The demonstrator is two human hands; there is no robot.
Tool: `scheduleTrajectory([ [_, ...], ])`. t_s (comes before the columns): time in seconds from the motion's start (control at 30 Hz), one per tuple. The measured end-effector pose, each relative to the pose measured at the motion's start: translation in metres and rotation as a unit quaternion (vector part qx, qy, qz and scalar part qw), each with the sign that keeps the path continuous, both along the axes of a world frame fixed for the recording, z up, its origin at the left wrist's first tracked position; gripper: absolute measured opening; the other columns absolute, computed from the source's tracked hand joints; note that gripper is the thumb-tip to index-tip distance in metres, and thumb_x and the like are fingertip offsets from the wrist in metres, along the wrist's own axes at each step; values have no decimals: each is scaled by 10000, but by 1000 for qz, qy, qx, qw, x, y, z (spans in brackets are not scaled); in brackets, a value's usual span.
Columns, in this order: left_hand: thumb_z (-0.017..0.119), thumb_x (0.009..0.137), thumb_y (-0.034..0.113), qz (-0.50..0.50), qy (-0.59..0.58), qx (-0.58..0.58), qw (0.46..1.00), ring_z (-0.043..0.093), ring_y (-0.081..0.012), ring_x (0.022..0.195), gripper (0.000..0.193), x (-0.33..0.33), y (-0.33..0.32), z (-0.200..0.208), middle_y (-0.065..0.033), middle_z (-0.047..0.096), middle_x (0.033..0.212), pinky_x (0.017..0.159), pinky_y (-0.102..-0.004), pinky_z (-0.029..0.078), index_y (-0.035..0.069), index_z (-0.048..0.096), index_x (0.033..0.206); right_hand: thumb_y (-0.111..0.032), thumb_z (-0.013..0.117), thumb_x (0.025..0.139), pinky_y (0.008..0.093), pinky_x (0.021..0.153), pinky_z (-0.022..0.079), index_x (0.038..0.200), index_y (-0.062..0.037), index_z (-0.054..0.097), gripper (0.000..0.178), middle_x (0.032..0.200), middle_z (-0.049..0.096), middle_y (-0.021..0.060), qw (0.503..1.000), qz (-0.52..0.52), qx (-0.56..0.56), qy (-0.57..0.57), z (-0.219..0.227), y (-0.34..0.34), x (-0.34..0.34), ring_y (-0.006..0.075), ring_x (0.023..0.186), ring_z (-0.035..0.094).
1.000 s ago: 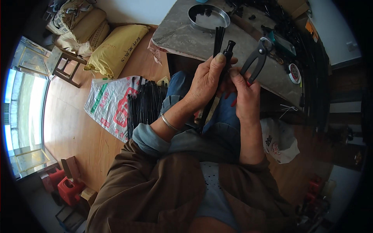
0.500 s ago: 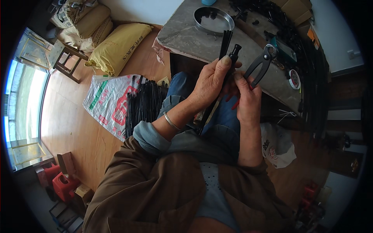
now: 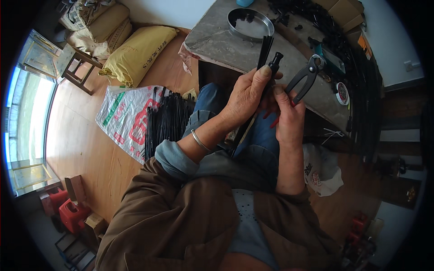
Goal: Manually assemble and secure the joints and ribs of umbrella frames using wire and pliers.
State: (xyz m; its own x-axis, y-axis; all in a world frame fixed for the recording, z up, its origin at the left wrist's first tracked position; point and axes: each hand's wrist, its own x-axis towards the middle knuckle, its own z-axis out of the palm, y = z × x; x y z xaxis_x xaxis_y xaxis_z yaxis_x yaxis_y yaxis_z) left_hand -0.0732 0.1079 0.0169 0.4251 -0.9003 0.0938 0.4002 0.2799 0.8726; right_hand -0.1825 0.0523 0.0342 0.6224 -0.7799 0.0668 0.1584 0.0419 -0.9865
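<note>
My left hand (image 3: 246, 92) is closed round a bundle of thin black rods (image 3: 265, 49), which slants up past the thumb and down between my knees. A black piece with a knobbed tip (image 3: 275, 61) stands up beside the thumb in the same grip. Close against it, my right hand (image 3: 289, 119) is closed on a pair of pincers (image 3: 307, 80) with a black head and red grips. Their round jaws point up and away over the table. The fingertips of both hands meet behind the rods, where they are partly hidden.
Ahead stands a grey table (image 3: 210, 38) with a round metal tray (image 3: 251, 36) of small black parts and a small round tin (image 3: 342, 92). Black rods (image 3: 167, 119) lie on a white sack (image 3: 118, 119) at left. A yellow sack (image 3: 138, 56) and a wooden stool (image 3: 79, 67) are farther off.
Both hands keep their grips and nearly the same place. The rods, the knobbed piece and the pincers' head sit very slightly farther right and lower in view.
</note>
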Motion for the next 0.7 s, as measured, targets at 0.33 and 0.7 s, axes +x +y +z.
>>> scheduleTrajectory([
  [0.33, 368, 987, 493, -16, -22, -3, 1000, 470, -40, 527, 580, 0, 3, 4, -13, 584, 711, 451, -191, 358, -33, 573, 1119, -237, 596, 929, 224, 522, 403, 883, -19, 592, 223, 680, 580, 19, 999, -1, -30, 42, 11, -3, -1, 102, 578, 547],
  [0.7, 356, 992, 488, -7, -19, -7, 1000, 430, -45, 488, 596, 0, 0, -3, -15, 566, 706, 440, -199, 348, -43, 560, 1170, -223, 585, 932, 217, 536, 401, 913, -31, 593, 193, 699, 582, 14, 1000, 14, -16, 19, 6, -2, -4, 87, 598, 545],
])
